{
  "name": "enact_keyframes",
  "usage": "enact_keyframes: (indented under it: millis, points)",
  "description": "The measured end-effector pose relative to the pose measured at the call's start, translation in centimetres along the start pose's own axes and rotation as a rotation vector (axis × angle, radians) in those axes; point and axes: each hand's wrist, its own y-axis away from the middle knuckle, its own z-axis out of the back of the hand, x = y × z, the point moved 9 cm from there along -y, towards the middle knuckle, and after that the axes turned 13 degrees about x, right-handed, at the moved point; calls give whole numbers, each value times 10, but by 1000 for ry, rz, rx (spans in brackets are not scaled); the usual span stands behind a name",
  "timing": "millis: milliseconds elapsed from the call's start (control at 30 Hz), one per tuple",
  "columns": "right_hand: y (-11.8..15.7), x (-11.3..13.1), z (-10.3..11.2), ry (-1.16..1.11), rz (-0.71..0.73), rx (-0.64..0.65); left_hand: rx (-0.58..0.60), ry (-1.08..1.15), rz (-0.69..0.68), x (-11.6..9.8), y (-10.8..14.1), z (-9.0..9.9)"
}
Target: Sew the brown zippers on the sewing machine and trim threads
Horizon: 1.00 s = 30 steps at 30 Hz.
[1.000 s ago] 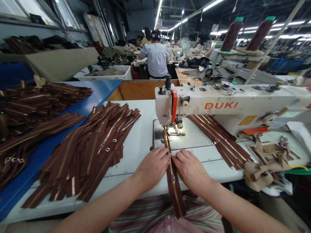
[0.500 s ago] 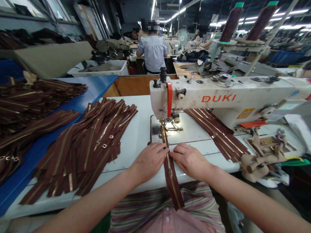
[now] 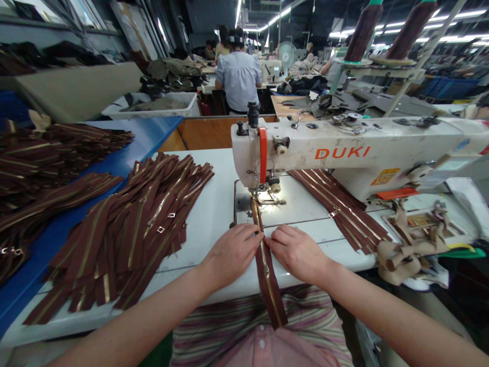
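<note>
A brown zipper (image 3: 266,271) with gold teeth runs from under the needle area of the sewing machine (image 3: 282,148) toward me, its near end hanging past the table edge over my lap. My left hand (image 3: 234,252) pinches the zipper's left edge, fingers closed. On the opposite edge, my right hand (image 3: 298,251) grips the tape between thumb and fingers. The metal slider (image 3: 266,270) lies on the teeth just below both hands. The zipper's far end is at the lit presser foot (image 3: 267,195).
A pile of brown zippers (image 3: 126,234) spreads on the table at left, with more zippers (image 3: 46,158) on a blue surface (image 3: 148,135) beyond. Other zippers (image 3: 340,209) lie under the machine arm. Beige fabric strips (image 3: 405,250) sit at right. A person (image 3: 239,79) sits ahead, back turned.
The view has shifted slightly, so the whole scene sits a little to the left. Both hands keep their hold on the zipper, with no clear movement along it.
</note>
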Motion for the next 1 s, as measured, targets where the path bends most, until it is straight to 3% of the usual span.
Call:
enact_keyframes:
  millis: [633,1000]
  points:
    - [-8,-3,-1,7,7,33,31,-24,13,5,-1,-2]
    - [-32,-25,-1,63,-10,29,31,-79,33,29,-18,-5]
